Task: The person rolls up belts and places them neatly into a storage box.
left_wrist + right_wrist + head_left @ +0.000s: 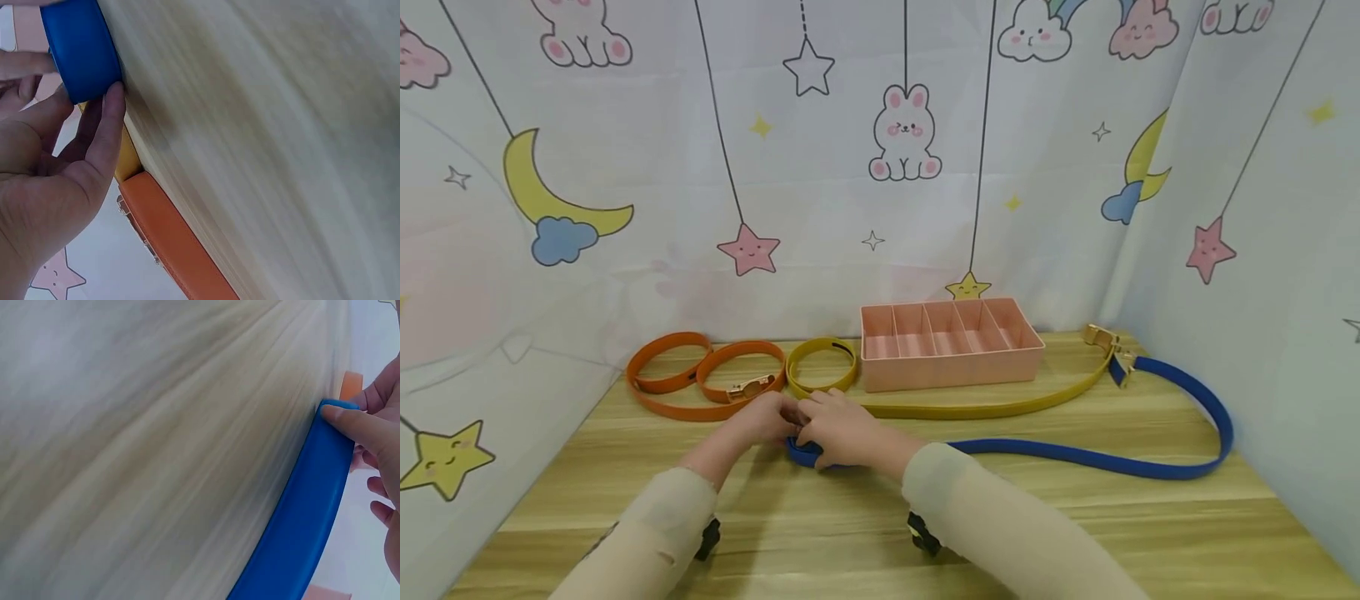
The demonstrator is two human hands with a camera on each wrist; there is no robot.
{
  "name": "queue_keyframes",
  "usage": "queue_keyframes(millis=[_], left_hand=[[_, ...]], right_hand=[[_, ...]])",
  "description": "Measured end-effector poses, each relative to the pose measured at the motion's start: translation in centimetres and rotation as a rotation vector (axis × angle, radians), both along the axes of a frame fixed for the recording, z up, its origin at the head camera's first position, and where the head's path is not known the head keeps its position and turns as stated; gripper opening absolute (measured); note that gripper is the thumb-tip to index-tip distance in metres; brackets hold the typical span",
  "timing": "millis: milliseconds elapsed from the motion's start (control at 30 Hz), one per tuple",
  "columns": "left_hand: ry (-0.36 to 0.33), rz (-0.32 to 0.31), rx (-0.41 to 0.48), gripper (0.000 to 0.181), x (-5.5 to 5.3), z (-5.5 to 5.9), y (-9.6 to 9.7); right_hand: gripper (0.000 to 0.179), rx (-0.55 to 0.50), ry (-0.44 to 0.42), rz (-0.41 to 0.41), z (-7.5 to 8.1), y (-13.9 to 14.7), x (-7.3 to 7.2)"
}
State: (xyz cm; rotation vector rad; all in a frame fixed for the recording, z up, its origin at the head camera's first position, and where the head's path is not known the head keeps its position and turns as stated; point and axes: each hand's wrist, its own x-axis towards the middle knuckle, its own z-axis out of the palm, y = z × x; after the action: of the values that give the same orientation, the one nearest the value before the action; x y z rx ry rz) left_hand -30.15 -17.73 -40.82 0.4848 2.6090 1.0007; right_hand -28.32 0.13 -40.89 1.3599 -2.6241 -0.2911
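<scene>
A blue belt (1075, 457) lies on edge along the table, its left end bent into a small loop under both hands. My left hand (765, 418) holds the outer left side of this loop; in the left wrist view, thumb and fingers grip the lower edge of the blue band (84, 53). My right hand (848, 429) pinches the same loop from the right. The right wrist view has its thumb on the upper edge of the blue strap (300, 506). The inside of the loop is mostly hidden by fingers.
Behind the hands lie an orange belt (662, 411) in loops with a gold buckle (751, 387), and a yellow belt (977, 411) coiled at its left end. A pink divided box (951, 371) stands at the back. Gold buckles (1101, 336) sit at the right rear, near the patterned curtain.
</scene>
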Motion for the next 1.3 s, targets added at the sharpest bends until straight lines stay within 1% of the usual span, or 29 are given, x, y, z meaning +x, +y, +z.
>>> queue_keyframes(millis=[133, 300, 367, 500, 567, 633, 800, 933, 1067, 1133, 1167, 1233, 1300], left_hand=[[-0.01, -0.027, 0.002, 0.019, -0.2, 0.0, 0.1], [-0.028, -0.08, -0.002, 0.015, -0.5, 0.0, 0.4], [-0.023, -0.106, -0.001, 0.015, -0.5, 0.0, 0.6], [-0.03, -0.119, 0.024, 0.016, -0.6, -0.1, 0.8], [-0.029, -0.108, 0.027, 0.018, -0.6, -0.3, 0.8], [-0.017, -0.071, 0.017, 0.018, -0.7, -0.5, 0.9], [0.018, 0.058, -0.013, 0.018, -0.4, -0.9, 1.4], [0.025, 0.13, -0.027, 0.025, 0.0, -0.6, 2.1], [0.075, 0.186, -0.095, 0.026, 0.7, 0.1, 2.8], [0.104, 0.181, -0.106, 0.022, 0.8, 0.3, 3.1], [0.12, 0.165, -0.101, 0.02, 0.9, 0.2, 3.1], [0.151, 0.114, -0.08, 0.015, 0.8, 0.1, 3.0], [0.156, 0.064, -0.044, 0.014, 0.7, -0.1, 2.9]], right_hand=[[0.041, 0.045, -0.017, -0.003, 0.1, 0.7, -0.3], [0.043, 0.097, 0.005, -0.016, 0.5, 1.1, -0.7], [0.041, 0.106, 0.008, -0.016, 0.6, 1.2, -0.9], [0.034, 0.091, -0.022, -0.014, 0.3, 1.1, -1.1], [0.03, 0.076, -0.037, -0.014, 0.1, 0.9, -1.1], [0.026, 0.059, -0.045, -0.022, 0.0, 0.7, -1.0], [0.019, 0.043, -0.056, -0.075, -0.2, 0.0, -1.0], [0.025, 0.023, -0.092, -0.14, -0.2, -0.3, -1.1], [0.029, -0.026, -0.146, -0.195, -0.1, -0.4, -1.0], [0.029, -0.036, -0.146, -0.205, -0.1, -0.3, -0.9], [0.03, -0.038, -0.139, -0.201, -0.3, -0.2, -0.9], [0.031, -0.03, -0.103, -0.171, -0.5, -0.1, -0.8], [0.029, -0.009, -0.057, -0.133, -0.7, 0.1, -0.7]])
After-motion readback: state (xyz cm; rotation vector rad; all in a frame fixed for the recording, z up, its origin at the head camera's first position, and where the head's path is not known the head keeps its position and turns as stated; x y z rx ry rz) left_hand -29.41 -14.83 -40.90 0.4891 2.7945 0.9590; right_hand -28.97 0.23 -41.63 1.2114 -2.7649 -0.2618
